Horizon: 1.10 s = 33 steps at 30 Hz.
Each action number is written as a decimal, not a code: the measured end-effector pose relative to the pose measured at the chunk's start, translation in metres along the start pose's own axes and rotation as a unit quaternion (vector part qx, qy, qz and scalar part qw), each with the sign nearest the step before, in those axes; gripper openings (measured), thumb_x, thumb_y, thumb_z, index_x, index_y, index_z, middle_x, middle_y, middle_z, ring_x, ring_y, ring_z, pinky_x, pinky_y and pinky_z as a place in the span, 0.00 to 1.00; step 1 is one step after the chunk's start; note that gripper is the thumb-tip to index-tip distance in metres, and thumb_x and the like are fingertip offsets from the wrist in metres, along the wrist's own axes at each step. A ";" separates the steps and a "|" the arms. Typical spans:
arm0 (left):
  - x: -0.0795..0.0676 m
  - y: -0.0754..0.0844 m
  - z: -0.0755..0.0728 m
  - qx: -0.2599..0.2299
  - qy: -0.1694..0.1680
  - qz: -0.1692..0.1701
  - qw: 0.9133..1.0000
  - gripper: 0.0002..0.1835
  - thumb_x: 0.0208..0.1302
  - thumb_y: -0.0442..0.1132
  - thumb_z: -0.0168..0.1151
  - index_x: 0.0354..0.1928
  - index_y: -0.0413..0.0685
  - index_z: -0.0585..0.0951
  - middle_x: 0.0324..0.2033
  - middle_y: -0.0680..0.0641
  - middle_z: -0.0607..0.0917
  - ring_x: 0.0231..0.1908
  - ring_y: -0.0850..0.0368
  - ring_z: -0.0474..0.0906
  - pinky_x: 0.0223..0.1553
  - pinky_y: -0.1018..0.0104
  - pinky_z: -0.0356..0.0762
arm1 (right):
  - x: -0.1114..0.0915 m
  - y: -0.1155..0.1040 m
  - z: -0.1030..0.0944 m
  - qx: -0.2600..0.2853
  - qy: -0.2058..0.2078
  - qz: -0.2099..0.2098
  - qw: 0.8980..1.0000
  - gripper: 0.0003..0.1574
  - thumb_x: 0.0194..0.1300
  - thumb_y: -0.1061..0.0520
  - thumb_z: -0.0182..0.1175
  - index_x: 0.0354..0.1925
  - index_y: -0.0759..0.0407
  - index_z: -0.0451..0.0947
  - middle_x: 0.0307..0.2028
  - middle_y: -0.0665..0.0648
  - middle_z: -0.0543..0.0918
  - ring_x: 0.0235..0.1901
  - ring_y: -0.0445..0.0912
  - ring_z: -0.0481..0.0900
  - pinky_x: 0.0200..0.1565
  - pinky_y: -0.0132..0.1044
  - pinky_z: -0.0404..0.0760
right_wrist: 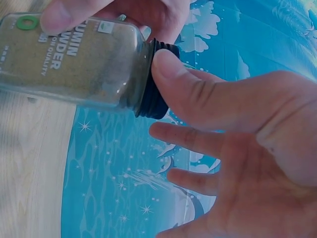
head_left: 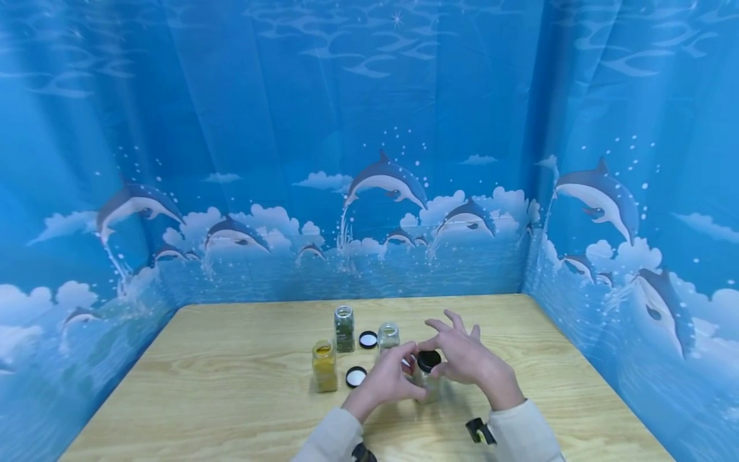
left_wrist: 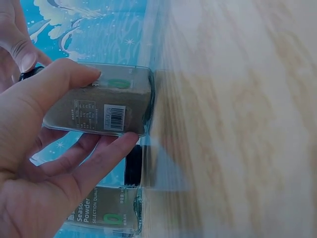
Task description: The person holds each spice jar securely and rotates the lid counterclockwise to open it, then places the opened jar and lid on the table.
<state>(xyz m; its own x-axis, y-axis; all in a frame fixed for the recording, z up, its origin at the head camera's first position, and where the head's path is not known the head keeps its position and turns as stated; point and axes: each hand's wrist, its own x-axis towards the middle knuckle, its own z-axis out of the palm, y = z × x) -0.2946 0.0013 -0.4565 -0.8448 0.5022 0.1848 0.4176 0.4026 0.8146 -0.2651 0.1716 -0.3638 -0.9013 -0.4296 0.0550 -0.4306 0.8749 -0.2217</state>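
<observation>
A square glass jar of brown powder (right_wrist: 69, 59), labelled as cumin powder, stands near the front of the table in the head view. My left hand (head_left: 388, 380) grips its sides between thumb and fingers. On the jar's mouth sits a black ribbed lid (head_left: 428, 360), which my right hand (head_left: 469, 357) pinches between thumb and index finger. The other right fingers are spread out, away from the jar. A barcode shows on the jar's side (left_wrist: 116, 114) in the left wrist view. Just behind my left hand is an uncapped jar (head_left: 389, 333), partly hidden by it.
Left of the hands stand an uncapped jar of yellow powder (head_left: 325, 372) and an uncapped jar of green herbs (head_left: 344, 335). Two loose black lids, a rear one (head_left: 368, 339) and a front one (head_left: 355, 376), lie among the jars. A dolphin-print curtain (head_left: 369, 192) surrounds the wooden table (head_left: 231, 385).
</observation>
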 end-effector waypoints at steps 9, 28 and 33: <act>-0.003 -0.001 0.000 0.006 0.003 -0.002 1.000 0.26 0.38 0.37 0.77 0.42 0.59 0.75 0.39 0.59 0.81 0.36 0.65 0.79 0.38 0.78 0.78 | -0.001 0.000 0.000 0.027 -0.007 0.004 1.000 0.31 0.46 0.59 0.71 0.50 0.36 0.81 0.70 0.59 0.63 0.71 0.68 0.45 0.53 0.85 0.39; -0.003 0.000 -0.002 -0.003 0.001 -0.012 1.000 0.23 0.38 0.36 0.77 0.36 0.57 0.74 0.36 0.58 0.81 0.35 0.64 0.80 0.38 0.74 0.80 | 0.002 0.003 0.001 -0.056 0.096 0.015 0.994 0.22 0.41 0.31 0.71 0.23 0.45 0.82 0.64 0.62 0.71 0.70 0.68 0.50 0.53 0.84 0.47; -0.002 -0.002 0.000 -0.009 0.002 -0.018 1.000 0.23 0.38 0.35 0.77 0.36 0.57 0.75 0.36 0.58 0.81 0.35 0.64 0.80 0.39 0.74 0.81 | 0.003 0.002 0.001 -0.061 0.088 0.012 0.994 0.21 0.39 0.32 0.72 0.21 0.45 0.82 0.65 0.61 0.71 0.70 0.68 0.51 0.53 0.84 0.49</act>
<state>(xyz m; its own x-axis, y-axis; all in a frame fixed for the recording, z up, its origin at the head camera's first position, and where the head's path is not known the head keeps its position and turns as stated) -0.2937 -0.0004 -0.4584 -0.8603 0.4847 0.1578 0.3809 0.4056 0.8309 -0.2683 0.1718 -0.3653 -0.9007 -0.3725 0.2235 -0.4024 0.9093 -0.1064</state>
